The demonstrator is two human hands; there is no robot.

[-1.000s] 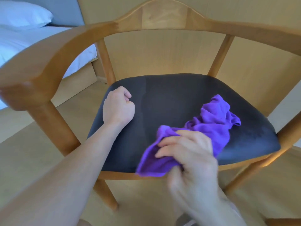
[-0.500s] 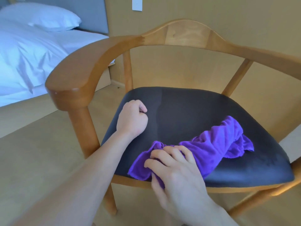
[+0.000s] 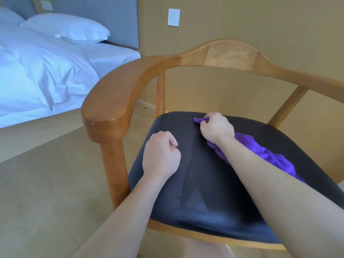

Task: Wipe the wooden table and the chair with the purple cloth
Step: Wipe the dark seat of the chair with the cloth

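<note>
Reaching farther back than a second ago, the right hand (image 3: 216,128) is now dragging the purple cloth (image 3: 260,155) toward the rear of the chair (image 3: 115,101) seat. Left hand (image 3: 161,155) is resting there, fingers curled, holding nothing. Right fingers are gripping the cloth, which is trailing beneath the forearm.

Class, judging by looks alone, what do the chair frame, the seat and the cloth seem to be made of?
Chair frame: wood, smooth satin finish; grain and joint lines show.
Seat: dark padded covering, probably leather or vinyl; soft sheen, dents under the left hand.
Cloth: soft purple fabric, possibly microfibre; crumples in the right hand.
</note>
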